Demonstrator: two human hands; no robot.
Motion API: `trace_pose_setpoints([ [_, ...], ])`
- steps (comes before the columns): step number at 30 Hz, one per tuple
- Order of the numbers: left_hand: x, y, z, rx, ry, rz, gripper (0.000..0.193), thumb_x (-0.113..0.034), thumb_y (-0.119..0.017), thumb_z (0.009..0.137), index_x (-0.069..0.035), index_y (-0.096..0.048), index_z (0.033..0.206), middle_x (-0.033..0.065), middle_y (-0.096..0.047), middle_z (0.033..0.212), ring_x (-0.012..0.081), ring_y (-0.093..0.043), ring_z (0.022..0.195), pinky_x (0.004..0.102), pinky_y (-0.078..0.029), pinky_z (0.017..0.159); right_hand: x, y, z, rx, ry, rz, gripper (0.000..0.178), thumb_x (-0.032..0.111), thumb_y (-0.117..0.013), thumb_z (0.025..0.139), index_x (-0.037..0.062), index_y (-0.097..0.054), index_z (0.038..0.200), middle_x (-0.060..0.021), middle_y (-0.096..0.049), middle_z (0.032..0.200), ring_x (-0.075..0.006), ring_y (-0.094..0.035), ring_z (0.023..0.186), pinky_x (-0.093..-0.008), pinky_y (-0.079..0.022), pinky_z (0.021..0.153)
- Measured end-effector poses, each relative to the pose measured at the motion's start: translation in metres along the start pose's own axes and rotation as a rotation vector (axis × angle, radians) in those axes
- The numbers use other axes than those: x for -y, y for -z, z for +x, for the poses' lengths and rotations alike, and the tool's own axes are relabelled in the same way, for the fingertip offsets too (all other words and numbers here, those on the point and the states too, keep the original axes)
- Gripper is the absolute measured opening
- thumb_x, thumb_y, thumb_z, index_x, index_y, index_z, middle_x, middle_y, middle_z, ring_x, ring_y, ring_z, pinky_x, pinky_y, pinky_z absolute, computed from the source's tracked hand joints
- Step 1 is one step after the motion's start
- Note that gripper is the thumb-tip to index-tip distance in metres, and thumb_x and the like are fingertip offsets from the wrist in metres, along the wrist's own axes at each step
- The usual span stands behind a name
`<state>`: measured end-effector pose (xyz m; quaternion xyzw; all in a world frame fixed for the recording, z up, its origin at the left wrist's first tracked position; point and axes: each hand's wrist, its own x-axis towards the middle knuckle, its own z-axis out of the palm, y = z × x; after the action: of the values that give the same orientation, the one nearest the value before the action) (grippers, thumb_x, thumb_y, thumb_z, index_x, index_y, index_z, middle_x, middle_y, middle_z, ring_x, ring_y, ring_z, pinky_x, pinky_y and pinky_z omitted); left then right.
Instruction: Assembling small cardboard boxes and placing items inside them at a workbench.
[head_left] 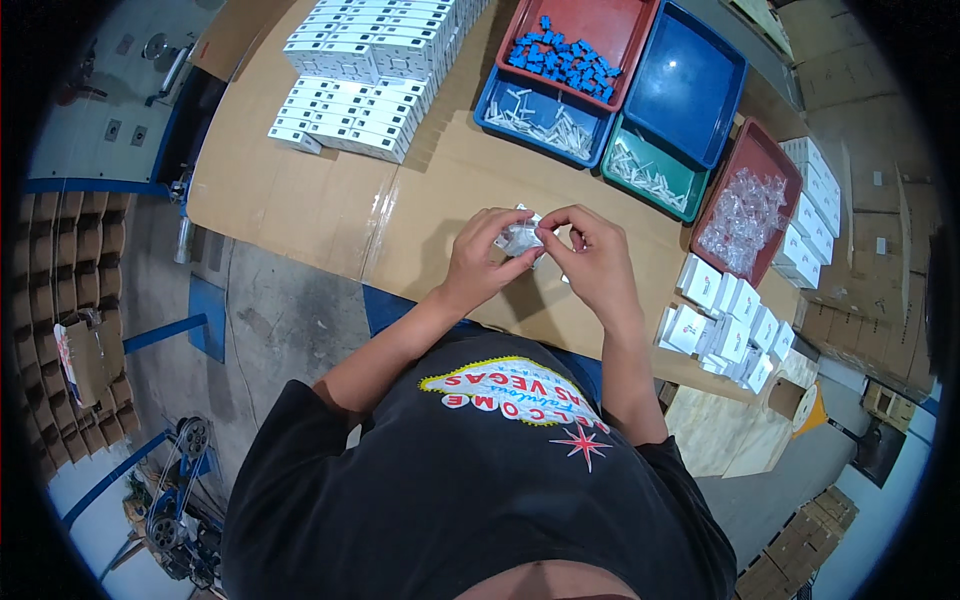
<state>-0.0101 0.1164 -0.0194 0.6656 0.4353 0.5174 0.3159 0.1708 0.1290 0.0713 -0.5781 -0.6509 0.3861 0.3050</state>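
Above the near part of the cardboard-covered table, both my hands meet at a small clear plastic bag [518, 238] with something whitish in it. My left hand [478, 258] grips the bag's left side between thumb and fingers. From the other side my right hand [596, 262] pinches its edge, thumb and forefinger pressed together. A small white piece partly shows behind the bag; my fingers hide most of it. Nearest to my right hand on the right are loose white boxes [722, 318] and a red tray [704, 232] heaped with clear bags.
White boxes [372, 75] stand in stacked rows at the back left. Toward the back, a red tray [612, 20] holds blue parts, a blue tray [490, 118] and a green tray [655, 200] hold white pieces. Another blue tray [690, 80] and more white boxes [812, 215] stand right.
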Motion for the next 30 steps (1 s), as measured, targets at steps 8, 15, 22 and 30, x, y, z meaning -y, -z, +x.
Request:
trace_pose_setpoints([
  [8, 0.000, 0.002, 0.001, 0.002, -0.005, -0.007, 0.045, -0.010, -0.086, 0.081, -0.003, -0.071, 0.123, 0.0140, -0.073, 0.113, 0.0297, -0.071, 0.099, 0.0383, -0.057, 0.085, -0.007, 0.004, -0.006, 0.123, 0.132, -0.090, 0.026, 0.029, -0.075, 0.096, 0.0055, -0.077, 0.107, -0.0077, -0.070, 0.105, -0.0263, -0.067, 0.078, -0.0392, -0.051, 0.070],
  [15, -0.002, 0.003, 0.001, 0.043, 0.024, -0.041, 0.044, -0.008, -0.083, 0.084, -0.003, -0.070, 0.125, 0.0148, -0.072, 0.118, 0.0302, -0.071, 0.105, 0.0381, -0.057, 0.088, -0.011, 0.007, 0.000, 0.227, 0.060, -0.133, 0.026, 0.030, -0.076, 0.095, 0.0063, -0.078, 0.106, -0.0091, -0.071, 0.097, -0.0263, -0.066, 0.075, -0.0399, -0.051, 0.069],
  [22, -0.018, 0.010, 0.008, 0.092, 0.002, 0.005, 0.050, -0.007, -0.084, 0.084, -0.003, -0.067, 0.131, 0.0140, -0.068, 0.125, 0.0277, -0.070, 0.110, 0.0363, -0.057, 0.090, -0.026, 0.001, 0.001, 0.174, 0.003, 0.036, 0.020, 0.020, -0.076, 0.095, 0.0030, -0.077, 0.105, -0.0076, -0.069, 0.089, -0.0173, -0.060, 0.070, -0.0326, -0.047, 0.065],
  [30, -0.009, 0.004, 0.000, -0.079, 0.180, -0.252, 0.048, -0.001, -0.082, 0.086, -0.002, -0.067, 0.132, 0.0114, -0.070, 0.122, 0.0181, -0.072, 0.098, 0.0314, -0.057, 0.088, -0.033, 0.003, -0.005, 0.079, -0.069, 0.296, 0.016, 0.013, -0.075, 0.099, -0.0009, -0.076, 0.106, -0.0020, -0.072, 0.093, -0.0064, -0.057, 0.074, -0.0250, -0.045, 0.065],
])
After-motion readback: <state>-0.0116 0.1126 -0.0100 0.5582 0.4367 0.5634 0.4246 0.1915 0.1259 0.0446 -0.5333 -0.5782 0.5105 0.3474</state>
